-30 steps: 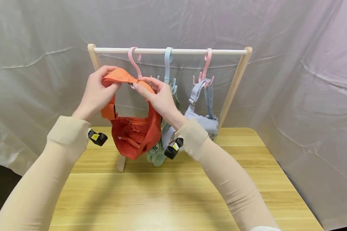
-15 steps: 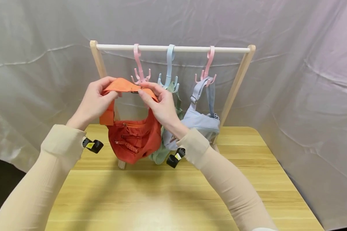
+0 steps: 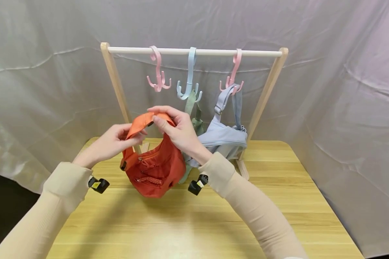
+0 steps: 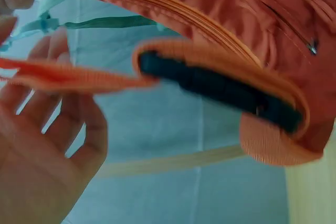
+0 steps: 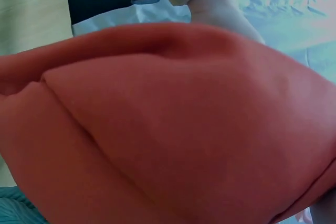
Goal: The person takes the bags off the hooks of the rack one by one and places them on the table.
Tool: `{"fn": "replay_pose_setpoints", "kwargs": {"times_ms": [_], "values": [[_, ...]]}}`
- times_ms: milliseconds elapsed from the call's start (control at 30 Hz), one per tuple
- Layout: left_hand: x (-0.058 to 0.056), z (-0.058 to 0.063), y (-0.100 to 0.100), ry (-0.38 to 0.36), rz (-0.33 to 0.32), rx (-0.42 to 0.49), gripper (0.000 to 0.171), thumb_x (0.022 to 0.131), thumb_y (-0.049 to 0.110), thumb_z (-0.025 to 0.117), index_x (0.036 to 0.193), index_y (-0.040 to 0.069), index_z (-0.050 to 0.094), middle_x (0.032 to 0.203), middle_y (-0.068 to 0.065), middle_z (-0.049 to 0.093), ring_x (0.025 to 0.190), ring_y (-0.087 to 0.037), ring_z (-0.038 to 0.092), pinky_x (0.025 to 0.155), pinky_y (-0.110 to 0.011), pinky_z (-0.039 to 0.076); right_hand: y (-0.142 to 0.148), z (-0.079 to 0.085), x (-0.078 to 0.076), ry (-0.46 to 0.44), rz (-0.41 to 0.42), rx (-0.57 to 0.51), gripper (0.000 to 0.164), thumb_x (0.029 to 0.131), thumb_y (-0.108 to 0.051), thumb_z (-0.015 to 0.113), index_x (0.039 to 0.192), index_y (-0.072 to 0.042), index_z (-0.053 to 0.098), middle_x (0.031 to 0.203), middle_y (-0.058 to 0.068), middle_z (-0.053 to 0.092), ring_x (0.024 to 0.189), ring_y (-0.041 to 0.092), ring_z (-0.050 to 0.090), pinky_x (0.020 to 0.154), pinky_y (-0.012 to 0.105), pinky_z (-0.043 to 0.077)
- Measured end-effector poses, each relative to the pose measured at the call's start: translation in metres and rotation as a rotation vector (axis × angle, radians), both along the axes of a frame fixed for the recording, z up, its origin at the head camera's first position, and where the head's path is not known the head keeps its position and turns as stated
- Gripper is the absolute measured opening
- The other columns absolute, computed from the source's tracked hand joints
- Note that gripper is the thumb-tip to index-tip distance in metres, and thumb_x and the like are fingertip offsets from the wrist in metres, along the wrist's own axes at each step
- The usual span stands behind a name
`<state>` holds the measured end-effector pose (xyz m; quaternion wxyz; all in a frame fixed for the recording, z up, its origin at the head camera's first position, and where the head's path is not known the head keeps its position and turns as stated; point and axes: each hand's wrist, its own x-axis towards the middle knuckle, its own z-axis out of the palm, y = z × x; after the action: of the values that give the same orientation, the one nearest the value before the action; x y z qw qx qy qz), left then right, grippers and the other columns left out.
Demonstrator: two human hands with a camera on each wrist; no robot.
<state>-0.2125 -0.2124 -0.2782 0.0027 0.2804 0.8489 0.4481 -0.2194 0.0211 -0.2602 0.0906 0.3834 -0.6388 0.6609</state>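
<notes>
Both hands hold the strap of a red shoulder bag in front of the rack. My right hand pinches the orange strap near its top, thumb on the near side. At the loop's left side, my left hand has the strap between thumb and fingers. The left wrist view shows that strap crossing the fingers of the left hand, beside a blurred black buckle. Zips run across the bag's front. In the right wrist view red cloth fills most of the picture and hides most of the right hand.
A rack with a white rail stands behind. From it hang a bare left pink hook, a blue hook bearing a green bag, and a right pink hook bearing a pale blue bag. Below lies the wooden tabletop.
Both hands and the red bag have come down and away from the left pink hook, which now shows whole. The left hand has lowered more than the right, tilting the strap.
</notes>
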Motion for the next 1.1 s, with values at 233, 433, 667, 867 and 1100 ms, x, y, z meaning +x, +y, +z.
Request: {"fn": "replay_pose_setpoints", "kwargs": {"times_ms": [233, 433, 667, 867, 1100], "values": [[0.009, -0.021, -0.017, -0.163, -0.144, -0.03, 0.031, 0.105, 0.017, 0.051, 0.133, 0.004, 0.058, 0.111, 0.004, 0.07, 0.101, -0.01, 0.068, 0.092, -0.024, 0.052, 0.005, -0.01, 0.006, -0.066, 0.115, -0.005, 0.028, 0.098, 0.005, 0.055, 0.125, 0.013, 0.059, 0.082, -0.005, 0.058, 0.069, 0.012, 0.049, 0.063, 0.022, 0.041], [0.014, -0.049, -0.029, -0.192, -0.09, -0.007, 0.042, 0.111, 0.022, 0.036, 0.14, -0.006, 0.05, 0.129, -0.016, 0.064, 0.112, -0.002, 0.061, 0.097, -0.027, 0.053, 0.01, -0.016, 0.013, -0.136, 0.2, -0.014, 0.03, 0.097, 0.005, 0.052, 0.124, 0.018, 0.055, 0.092, -0.009, 0.064, 0.072, 0.01, 0.053, 0.066, 0.022, 0.045], [0.023, -0.093, -0.034, -0.365, 0.002, -0.091, 0.061, 0.111, 0.034, 0.031, 0.152, -0.011, 0.029, 0.145, -0.033, 0.049, 0.13, -0.046, 0.054, 0.106, -0.054, 0.048, 0.011, -0.024, 0.016, -0.174, 0.276, -0.06, 0.031, 0.096, 0.006, 0.047, 0.121, 0.024, 0.051, 0.101, -0.011, 0.068, 0.069, 0.009, 0.052, 0.066, 0.02, 0.045], [0.03, -0.115, -0.031, -0.529, -0.029, -0.023, 0.064, 0.111, 0.036, 0.033, 0.152, -0.012, 0.025, 0.144, -0.035, 0.046, 0.12, -0.039, 0.062, 0.099, -0.046, 0.054, 0.014, -0.029, 0.017, -0.135, 0.257, -0.048, 0.028, 0.097, 0.004, 0.047, 0.118, 0.023, 0.053, 0.09, -0.009, 0.064, 0.068, 0.01, 0.05, 0.065, 0.022, 0.043], [0.029, -0.132, -0.022, -0.484, 0.034, -0.093, 0.058, 0.11, 0.034, 0.036, 0.148, -0.011, 0.038, 0.138, -0.032, 0.054, 0.112, -0.032, 0.064, 0.087, -0.04, 0.056, 0.016, -0.031, 0.02, -0.069, 0.207, -0.039, 0.026, 0.099, 0.0, 0.048, 0.113, 0.02, 0.058, 0.077, -0.011, 0.061, 0.063, 0.014, 0.046, 0.06, 0.022, 0.04]]}}
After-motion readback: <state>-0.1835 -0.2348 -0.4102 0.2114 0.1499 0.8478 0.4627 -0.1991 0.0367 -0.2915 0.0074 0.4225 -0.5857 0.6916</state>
